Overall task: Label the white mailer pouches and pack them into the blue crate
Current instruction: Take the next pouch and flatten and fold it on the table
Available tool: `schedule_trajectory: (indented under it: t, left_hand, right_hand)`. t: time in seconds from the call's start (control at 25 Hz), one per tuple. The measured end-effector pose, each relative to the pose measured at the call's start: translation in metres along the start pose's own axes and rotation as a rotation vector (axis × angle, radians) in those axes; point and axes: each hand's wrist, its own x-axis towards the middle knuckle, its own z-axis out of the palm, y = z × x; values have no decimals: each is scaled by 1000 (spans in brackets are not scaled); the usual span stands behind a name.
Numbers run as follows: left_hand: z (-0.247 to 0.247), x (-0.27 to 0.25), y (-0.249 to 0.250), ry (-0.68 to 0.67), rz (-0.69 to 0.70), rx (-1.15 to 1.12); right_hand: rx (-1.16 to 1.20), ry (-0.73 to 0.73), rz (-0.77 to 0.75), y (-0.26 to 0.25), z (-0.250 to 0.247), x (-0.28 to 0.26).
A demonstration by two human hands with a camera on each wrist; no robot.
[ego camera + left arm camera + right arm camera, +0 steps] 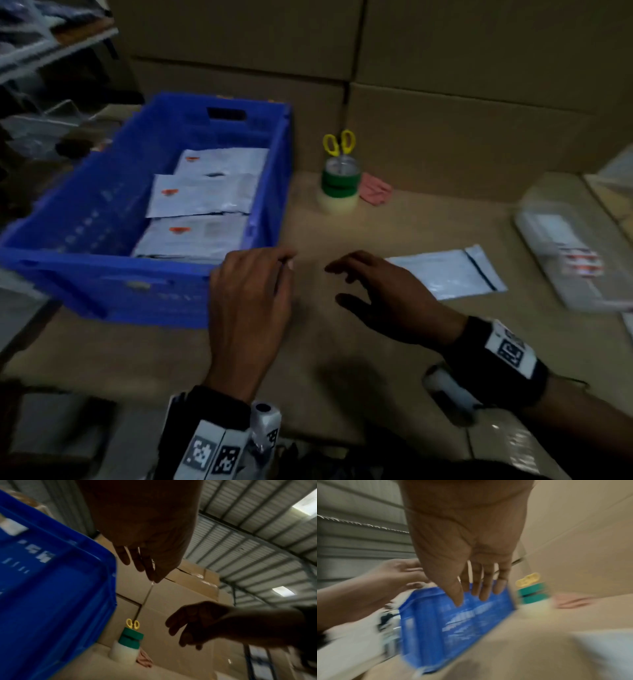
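Head view: records blue crate (102, 277) at left edge of cardboard worktop (342, 342), with three labelled pouches (205, 195) overlapped inside. Notes one white mailer pouch (448, 270) lying flat toward right edge, no label visible on its upper face. Places right hand (394, 294) just beside that pouch, fingers spread, holding nothing. Places left hand (250, 301) at crate's near right corner, fingertips drawn together. Cannot tell whether those fingertips pinch anything; finds only a thin glint there in left wrist view.

Risks, as judged:
- Packing the loose pouch unlabelled, with what looks like the label stock further off in clear box (565, 253) at right edge.
- Pushing slick pouch toward right edge with a flat-hand sweep.
- Sticking a label creased or skewed if pressed one-handed.

Not determinable:
- Number of pouches beneath the three on top.
- Print on any label.
- Contents of clear box, blurred.
- Detail in right wrist view, smeared by motion.
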Motion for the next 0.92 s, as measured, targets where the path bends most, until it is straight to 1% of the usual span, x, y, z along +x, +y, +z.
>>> schedule_trajectory:
  t: [0.08, 0.12, 0.16, 0.24, 0.28, 0.32, 0.36, 0.4, 0.48, 0.6, 0.68, 0.72, 0.84, 0.92]
  left_hand:
    - [33, -15, 35, -78, 147, 29]
    - [51, -23, 46, -153, 182, 15]
    - [73, -32, 62, -263, 189, -24]
    - [115, -51, 84, -557, 157, -107]
    - [136, -61, 96, -708, 144, -117]
    - [155, -70, 102, -838, 144, -81]
    - [172, -78, 109, -928, 157, -15]
    - [184, -85, 113, -980, 162, 54]
    - [196, -93, 113, -1006, 119, 155]
    - [202, -105, 108, -1005, 11, 164]
    - [203, -113, 107, -982, -39, 170]
    - [205, -115, 106, -977, -58, 174]
    - [207, -116, 106, -989, -98, 178]
    - [207, -117, 107, -983, -97, 194]
  right_hand:
    - [36, 10, 143, 45, -22, -40]
    - [55, 29, 218, 68, -32, -55]
    - [48, 46, 298, 93, -42, -74]
    - [-39, 75, 410, 144, -54, -101]
    - [-90, 69, 452, 169, -58, -113]
    - [-126, 45, 476, 189, -61, -119]
    - [-148, 11, 483, 208, -63, -125]
    - [-152, -30, 472, 222, -63, -126]
    - [-147, -103, 414, 234, -55, -113]
    - [-105, -218, 354, 238, -37, -80]
    - [-100, -274, 359, 245, -32, -62]
    - [-134, -281, 356, 249, -33, -58]
    - [-351, -248, 335, 252, -27, -60]
    - [-362, -207, 358, 247, -22, -68]
